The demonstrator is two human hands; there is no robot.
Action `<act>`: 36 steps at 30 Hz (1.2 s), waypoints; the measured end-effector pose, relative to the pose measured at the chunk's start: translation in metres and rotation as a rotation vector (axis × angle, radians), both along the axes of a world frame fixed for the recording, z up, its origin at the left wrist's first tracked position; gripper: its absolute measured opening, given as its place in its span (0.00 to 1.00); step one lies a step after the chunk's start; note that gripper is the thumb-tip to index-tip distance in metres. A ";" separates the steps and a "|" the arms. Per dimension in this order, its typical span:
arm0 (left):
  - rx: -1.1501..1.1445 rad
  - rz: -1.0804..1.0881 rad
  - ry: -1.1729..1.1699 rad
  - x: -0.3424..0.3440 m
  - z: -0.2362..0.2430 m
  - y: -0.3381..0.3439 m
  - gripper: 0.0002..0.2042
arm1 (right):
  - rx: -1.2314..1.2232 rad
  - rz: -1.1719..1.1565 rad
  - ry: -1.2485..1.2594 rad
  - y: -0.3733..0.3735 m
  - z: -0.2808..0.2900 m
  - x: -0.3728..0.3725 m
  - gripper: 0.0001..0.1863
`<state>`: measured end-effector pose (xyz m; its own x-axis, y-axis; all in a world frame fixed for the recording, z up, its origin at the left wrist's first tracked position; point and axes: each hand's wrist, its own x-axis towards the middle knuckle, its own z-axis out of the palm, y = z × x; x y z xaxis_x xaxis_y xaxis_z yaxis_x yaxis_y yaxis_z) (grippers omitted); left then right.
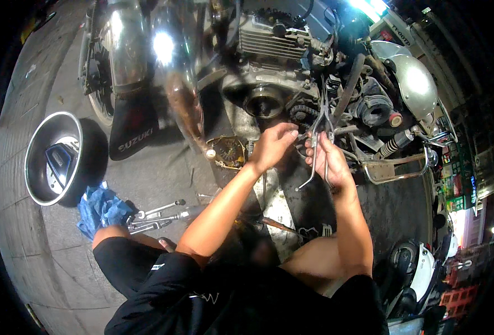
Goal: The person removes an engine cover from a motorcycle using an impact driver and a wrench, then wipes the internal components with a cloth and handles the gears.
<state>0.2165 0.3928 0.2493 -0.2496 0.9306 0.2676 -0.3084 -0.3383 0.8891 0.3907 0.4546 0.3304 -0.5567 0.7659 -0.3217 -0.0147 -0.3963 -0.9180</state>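
Note:
Long-nose pliers [326, 109] with long bare-metal handles are gripped in my right hand [336, 164], jaws pointing up toward the motorcycle engine. My left hand [274, 148] is just left of them, below a round dark opening [264, 103] in the engine. Its thumb and fingers are drawn together; whatever they may pinch is too small to make out. Close beside the fingertips is a small sprocket with chain [301, 113]. The finned cylinder [270, 47] rises above the opening. Left of my left wrist, a round engine cover [229, 152] lies with its inner side up.
A metal basin [30, 164] on the left holds a blue-black panel [60, 164]. A blue cloth [104, 211] is by my left knee, next to several wrenches [160, 210]. The exhaust pipe [183, 106] and a footrest bracket [395, 170] flank the work area. Parked motorbikes [420, 273] stand right.

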 end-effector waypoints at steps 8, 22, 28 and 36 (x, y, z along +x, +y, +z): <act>0.014 0.006 0.091 0.016 -0.013 0.002 0.16 | 0.269 0.145 -0.456 -0.017 0.019 0.030 0.22; -0.054 0.011 0.221 0.028 -0.031 0.011 0.17 | 0.148 0.251 -1.016 -0.045 -0.068 0.244 0.18; -0.069 -0.016 0.184 0.032 -0.035 0.008 0.16 | -0.084 0.026 -0.968 -0.113 -0.150 0.280 0.18; -0.074 -0.010 0.215 0.037 -0.067 0.017 0.17 | -0.246 -0.094 -0.780 -0.161 -0.258 0.303 0.15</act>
<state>0.2537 0.4099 0.1820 -0.1850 0.9517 0.2449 -0.1119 -0.2680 0.9569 0.6937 0.2936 0.0727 -0.0408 0.6554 -0.7542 0.5479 -0.6165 -0.5654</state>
